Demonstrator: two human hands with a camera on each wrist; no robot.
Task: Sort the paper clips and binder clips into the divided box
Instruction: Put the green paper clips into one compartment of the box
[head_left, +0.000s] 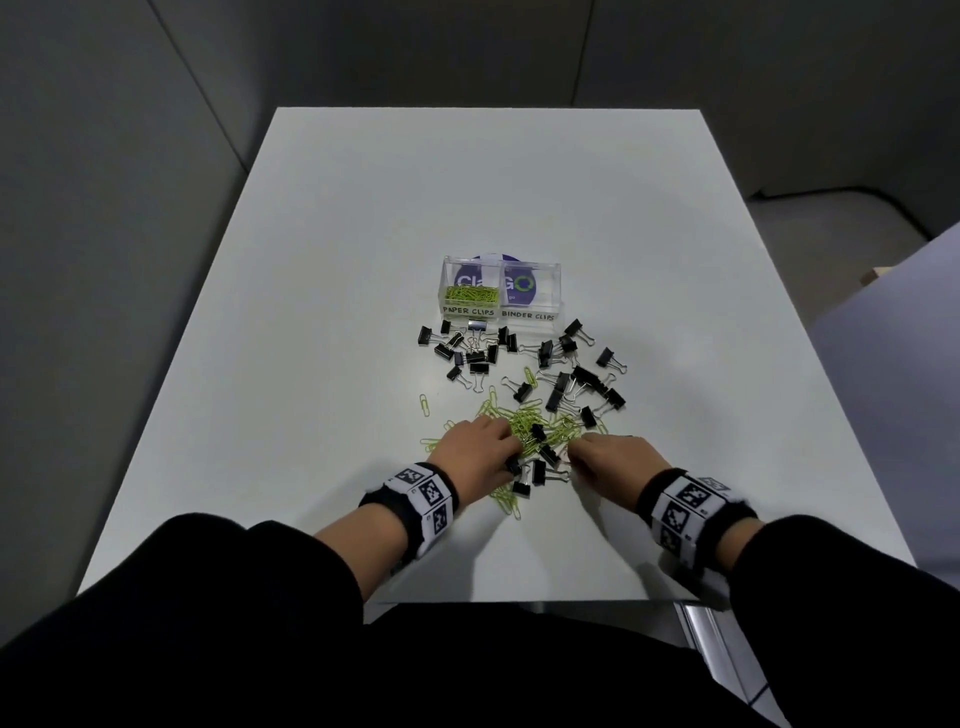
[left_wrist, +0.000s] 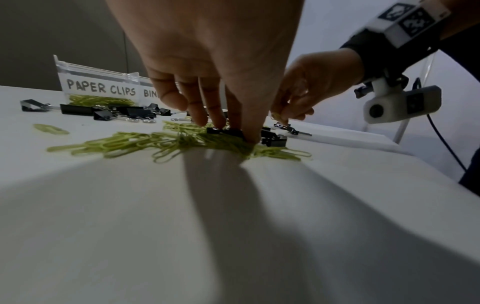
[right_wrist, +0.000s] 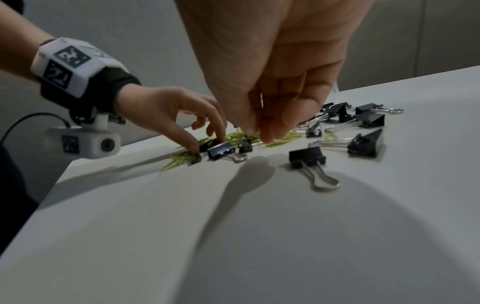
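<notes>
**Listener:** Where are your hands, and what are they holding?

**Operator:** Both are down in the heap of green paper clips (head_left: 524, 426) at six o'clock on the white table (head_left: 337, 260). My left hand (head_left: 475, 447) has its fingertips (left_wrist: 221, 121) curled onto the pile, pressing among clips and a black binder clip; I cannot tell whether anything is actually gripped. My right hand (head_left: 613, 460) pinches a few green clips between thumb and fingers, seen from the left wrist.

**Listener:** And the box?

**Operator:** The clear divided box (head_left: 501, 312) sits at twelve o'clock from the heap. Its left cell holds green clips; the right cell looks empty. The black binder clips (head_left: 576, 374) lie scattered between box and heap, some mixed into it.

**Listener:** How would you do this step well?

**Operator:** I judge it best to lift only green clips, shake off tangled ones, and keep binder clips out of the pinch before carrying to the left cell.

**Listener:** Any writing?

**Operator:** Handwritten labels read "PAPER CLIPS" on the left and "BINDER CLIPS" on the right. A purple round sticker (head_left: 485, 280) behind shows partial letters, perhaps "Cla" and "GO".
</notes>
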